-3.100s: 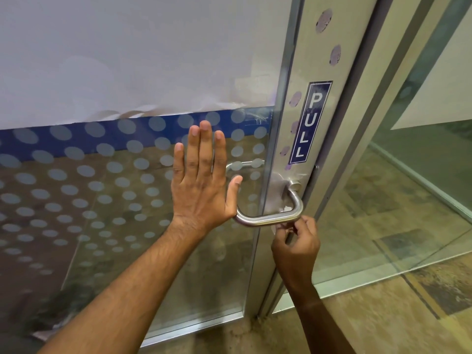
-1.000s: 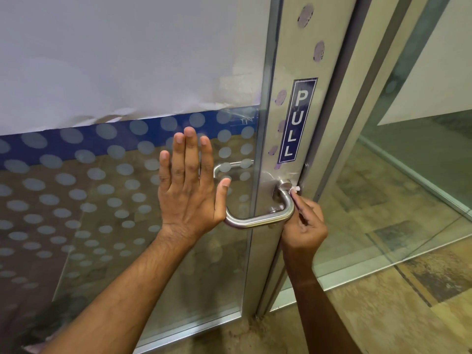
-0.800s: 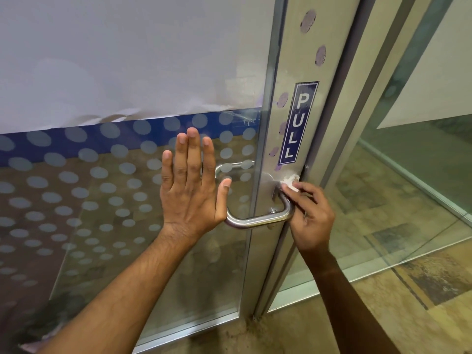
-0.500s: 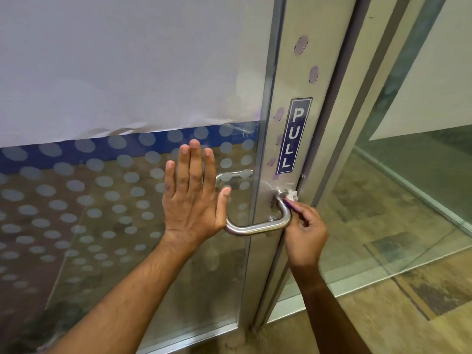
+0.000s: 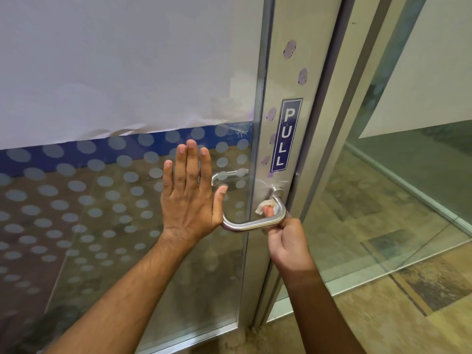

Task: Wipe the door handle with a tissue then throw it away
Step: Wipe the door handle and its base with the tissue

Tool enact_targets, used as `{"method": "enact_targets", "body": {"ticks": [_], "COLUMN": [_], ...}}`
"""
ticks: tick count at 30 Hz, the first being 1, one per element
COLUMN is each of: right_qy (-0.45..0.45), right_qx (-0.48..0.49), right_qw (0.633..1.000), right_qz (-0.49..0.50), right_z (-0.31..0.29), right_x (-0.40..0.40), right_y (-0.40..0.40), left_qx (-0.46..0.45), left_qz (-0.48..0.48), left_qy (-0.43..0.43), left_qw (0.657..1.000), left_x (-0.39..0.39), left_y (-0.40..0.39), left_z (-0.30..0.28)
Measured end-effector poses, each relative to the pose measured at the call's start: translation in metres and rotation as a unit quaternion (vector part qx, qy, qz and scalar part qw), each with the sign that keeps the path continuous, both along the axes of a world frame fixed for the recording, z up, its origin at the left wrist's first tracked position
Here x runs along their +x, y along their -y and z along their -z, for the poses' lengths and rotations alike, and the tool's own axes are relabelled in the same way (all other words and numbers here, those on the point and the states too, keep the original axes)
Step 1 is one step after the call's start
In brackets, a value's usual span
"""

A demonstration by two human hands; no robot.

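Viewed from head height, looking forward and down at a glass door (image 5: 107,226) with a frosted dot pattern and a brushed metal stile along its right edge.

Left hand (image 5: 190,200) pressed flat on the glass, fingers straight and close together, thumb spread toward the handle, gripping nothing. Probably placed there to brace the door so that it does not swing during wiping.

Door handle (image 5: 251,224), a bent steel lever, mounted on the stile just under a blue PULL sign (image 5: 286,135). Long axis roughly level, running from the pivot near the door's right edge leftward over the glass, free end pointing left and curling back toward the pane beside the left thumb. Short leg rising from the bend to the round pivot.

Right hand (image 5: 287,241) reaching up from below, at the bend near the stile, fingers curled around the bar from underneath. Small white tissue (image 5: 265,206) crumpled and pinched under a fingertip against the inner side of the short leg, just below the pivot. Held this way, it seems, so that the paper rubs the hidden inner face of the bar. How much tissue lies inside the closed fist cannot be told, since the bar and knuckles hide it.

No bin visible anywhere; tiled floor (image 5: 383,315) at the lower right.
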State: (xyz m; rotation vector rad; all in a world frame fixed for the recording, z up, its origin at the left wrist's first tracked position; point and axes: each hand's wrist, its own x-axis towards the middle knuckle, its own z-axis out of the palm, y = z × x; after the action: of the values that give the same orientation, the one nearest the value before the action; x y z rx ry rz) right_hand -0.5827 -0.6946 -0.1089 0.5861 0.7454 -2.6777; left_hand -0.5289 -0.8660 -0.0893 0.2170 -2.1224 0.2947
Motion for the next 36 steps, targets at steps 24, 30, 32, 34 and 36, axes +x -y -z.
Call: {"method": "enact_targets", "body": {"ticks": [24,30,32,34,36], "right_qy": [-0.397,-0.285,-0.262,-0.258,-0.273], "right_qx": [0.496,0.27,0.188,0.143,0.167], "right_qw": [0.771,0.92,0.946,0.955,0.947], "right_qz": [0.038,-0.015,-0.021,-0.02,-0.019], "right_z": [-0.035,-0.047,-0.05,-0.053,-0.056], "right_x": [0.009,0.018,0.019,0.019,0.02], "right_y": [-0.018,-0.026,-0.029,-0.031,-0.032], "left_qx": [-0.002,0.015,0.016,0.016,0.013], "left_qz": [0.008,0.036,0.047,0.058,0.067], "left_qy": [0.003,-0.008,-0.017,-0.021,-0.018], "left_qw": [1.0,0.999,0.999,0.998,0.998], "left_x": [0.009,0.018,0.02,0.02,0.02], "left_y": [-0.004,-0.01,-0.011,-0.012,-0.014], "left_z": [-0.008,-0.019,-0.027,-0.037,-0.046]}}
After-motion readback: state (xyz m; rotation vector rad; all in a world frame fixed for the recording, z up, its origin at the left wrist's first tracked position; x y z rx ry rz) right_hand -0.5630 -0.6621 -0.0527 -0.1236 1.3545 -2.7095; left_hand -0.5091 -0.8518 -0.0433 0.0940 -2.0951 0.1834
